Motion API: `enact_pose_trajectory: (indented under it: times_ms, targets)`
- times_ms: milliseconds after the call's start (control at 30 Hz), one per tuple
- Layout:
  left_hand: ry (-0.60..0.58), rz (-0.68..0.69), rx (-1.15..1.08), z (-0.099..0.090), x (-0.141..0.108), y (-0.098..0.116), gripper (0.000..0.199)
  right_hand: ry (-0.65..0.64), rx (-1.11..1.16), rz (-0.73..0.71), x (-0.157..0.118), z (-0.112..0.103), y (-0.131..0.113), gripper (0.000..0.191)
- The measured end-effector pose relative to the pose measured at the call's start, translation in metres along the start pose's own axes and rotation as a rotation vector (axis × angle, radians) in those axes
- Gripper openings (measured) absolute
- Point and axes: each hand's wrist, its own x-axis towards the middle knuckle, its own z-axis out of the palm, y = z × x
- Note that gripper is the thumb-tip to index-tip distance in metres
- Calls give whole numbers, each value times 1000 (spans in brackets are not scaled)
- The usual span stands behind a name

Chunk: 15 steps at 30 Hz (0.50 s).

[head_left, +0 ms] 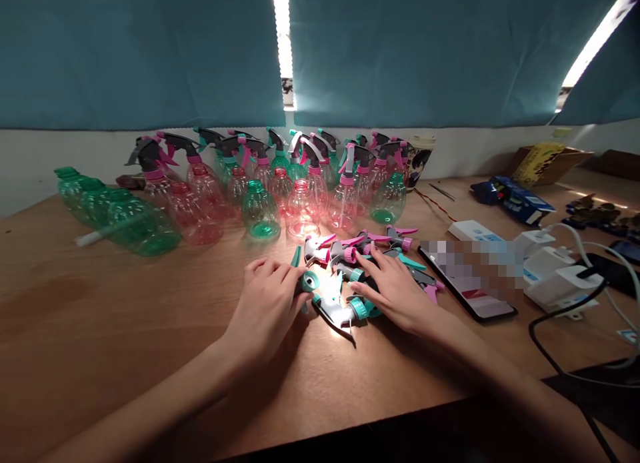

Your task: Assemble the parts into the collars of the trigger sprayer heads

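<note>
My left hand (270, 299) is closed round a teal spray head (309, 281) at the left edge of a pile of loose spray heads. Over the right side of the pile, my right hand (393, 286) has its fingers spread, with fingertips near a pink collar (350, 254). A grey spray head with a teal collar (358, 308) lies between the hands at the front. Behind the pile stand a clear green bottle (261, 213) and a clear pink bottle (301, 209), both without spray heads.
More bottles, several with spray heads (185, 144), stand along the wall. Green bottles (143, 226) lie or lean at left. A phone (470, 283), a power strip (550, 269) with cables, a blue packet (523, 201) and a cardboard box (560, 163) are at right.
</note>
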Motion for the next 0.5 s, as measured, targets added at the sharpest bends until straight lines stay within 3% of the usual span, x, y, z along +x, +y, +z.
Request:
enact_pose_trajectory:
  times_ms: [100, 233, 367, 500]
  targets:
    - [136, 55, -77, 1, -15, 10, 20, 46, 12, -36, -1, -4, 1, 70]
    - [279, 203, -160, 8, -31, 26, 20, 204, -21, 40, -5, -9, 28, 68]
    - [344, 343, -158, 20, -37, 38, 26, 169, -41, 240, 5, -5, 62, 75]
    - [356, 378, -115, 29, -36, 41, 27, 149, -4, 220, 21, 1, 72, 74]
